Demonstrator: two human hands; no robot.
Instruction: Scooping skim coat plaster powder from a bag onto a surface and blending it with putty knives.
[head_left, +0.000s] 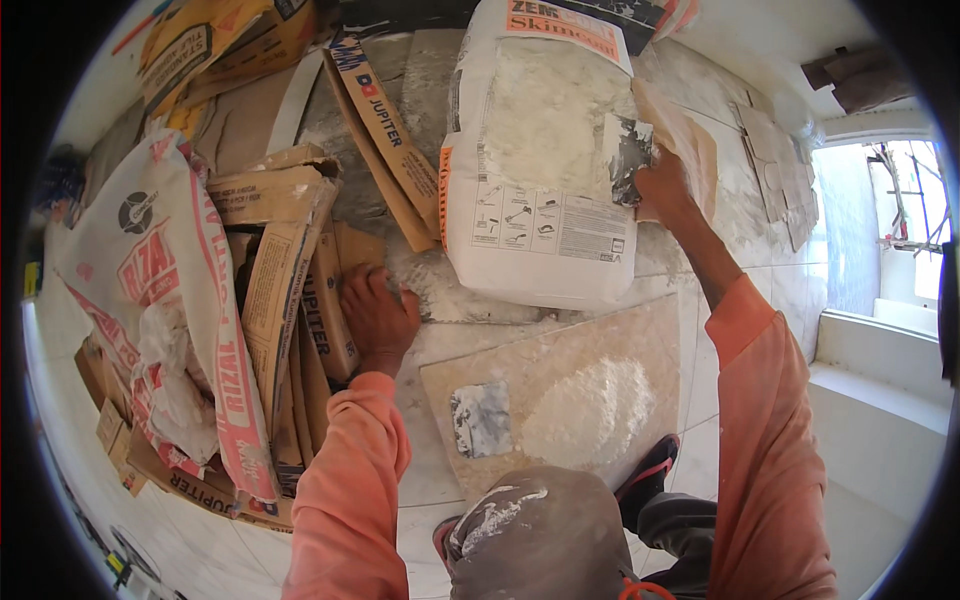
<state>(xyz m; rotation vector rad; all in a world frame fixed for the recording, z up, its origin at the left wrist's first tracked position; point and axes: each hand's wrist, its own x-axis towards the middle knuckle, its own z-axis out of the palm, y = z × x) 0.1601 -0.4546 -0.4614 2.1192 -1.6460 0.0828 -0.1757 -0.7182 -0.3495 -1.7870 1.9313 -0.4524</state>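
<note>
My right hand (664, 184) grips a dark, powder-coated putty blade (628, 159) at the right edge of the opening in a white skimcoat bag (544, 270). Pale powder (555, 112) fills that opening, and torn brown paper (694, 150) lies beyond the hand. My left hand (380, 311) rests with fingers spread on the flattened cardboard boxes (330, 300), holding nothing. Nearer to me, a beige tile board (555, 345) carries a heap of white powder (592, 412) and a second, flat, powder-smeared blade (481, 418).
A crumpled cement sack (240, 330) leans on the cartons at left. A long cardboard strip (386, 135) lies left of the skimcoat bag, with a yellow tile adhesive sack (180, 64) behind. Flattened cardboard (776, 172) lies on the floor at right, near a ledge (885, 375).
</note>
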